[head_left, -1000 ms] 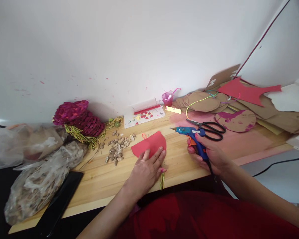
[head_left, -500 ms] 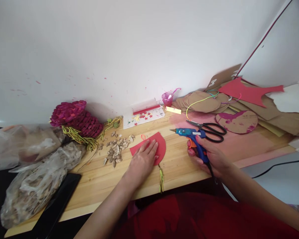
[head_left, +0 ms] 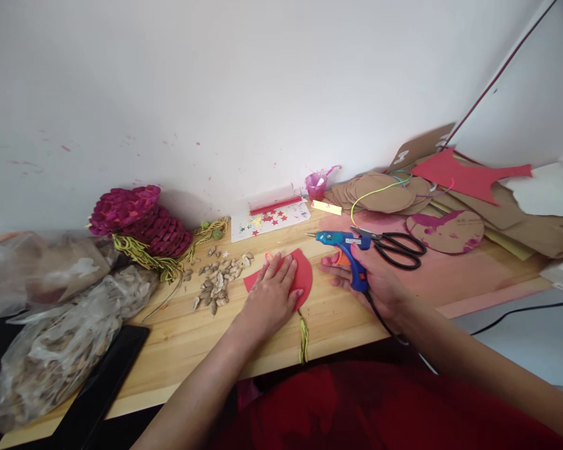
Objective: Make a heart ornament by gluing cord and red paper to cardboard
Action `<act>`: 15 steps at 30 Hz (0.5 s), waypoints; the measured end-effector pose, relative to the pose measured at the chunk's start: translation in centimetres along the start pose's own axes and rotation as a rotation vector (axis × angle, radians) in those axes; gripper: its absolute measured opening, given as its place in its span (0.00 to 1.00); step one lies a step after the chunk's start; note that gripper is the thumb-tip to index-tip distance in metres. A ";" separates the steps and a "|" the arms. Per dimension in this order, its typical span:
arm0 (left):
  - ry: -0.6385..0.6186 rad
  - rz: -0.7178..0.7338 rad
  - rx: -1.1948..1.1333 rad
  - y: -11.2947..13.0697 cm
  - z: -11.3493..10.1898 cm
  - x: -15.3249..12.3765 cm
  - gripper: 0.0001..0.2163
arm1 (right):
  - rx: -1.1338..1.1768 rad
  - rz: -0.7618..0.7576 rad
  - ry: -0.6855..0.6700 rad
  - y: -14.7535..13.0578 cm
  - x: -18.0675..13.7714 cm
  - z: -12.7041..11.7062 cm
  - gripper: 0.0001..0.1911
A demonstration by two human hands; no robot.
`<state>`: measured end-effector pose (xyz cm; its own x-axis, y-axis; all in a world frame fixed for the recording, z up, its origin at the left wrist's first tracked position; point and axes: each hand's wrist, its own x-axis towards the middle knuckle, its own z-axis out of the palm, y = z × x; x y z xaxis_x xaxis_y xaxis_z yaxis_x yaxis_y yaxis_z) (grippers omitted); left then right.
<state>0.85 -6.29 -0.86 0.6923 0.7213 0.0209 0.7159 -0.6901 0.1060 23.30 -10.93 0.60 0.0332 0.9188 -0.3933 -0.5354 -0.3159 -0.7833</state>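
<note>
My left hand (head_left: 272, 292) lies flat, fingers spread, on a red half-round paper piece (head_left: 303, 275) on the wooden table (head_left: 187, 340). A small orange loop (head_left: 268, 256) sticks out at the paper's top, and a yellow-green tassel (head_left: 303, 337) hangs from its lower edge over the table front. My right hand (head_left: 373, 281) is closed round the handle of a blue glue gun (head_left: 340, 240), whose nozzle points left just above the paper's upper right edge. The gun's black cord runs back past my wrist.
Black scissors (head_left: 398, 244) lie right behind the glue gun. A pile of seeds (head_left: 218, 278) sits left of the paper, with a magenta woven ornament (head_left: 141, 225) and plastic bags (head_left: 60, 331) further left. A star sticker sheet (head_left: 269, 222), pink cup (head_left: 316, 184) and cardboard cut-outs (head_left: 445, 228) line the back.
My right hand has brought the glue gun left, toward the red paper. My left hand has slid further up onto the paper, uncovering the tassel.
</note>
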 end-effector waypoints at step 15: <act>0.111 -0.042 -0.744 -1.4 -2.0 -0.4 0.12 | 0.256 0.092 -0.030 0.1 1.4 2.6 0.17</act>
<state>-0.64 -5.48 0.97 0.6244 0.7750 0.0975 0.4641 -0.4685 0.7517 21.13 -9.02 1.20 -0.0481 0.8968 -0.4397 -0.7312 -0.3315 -0.5962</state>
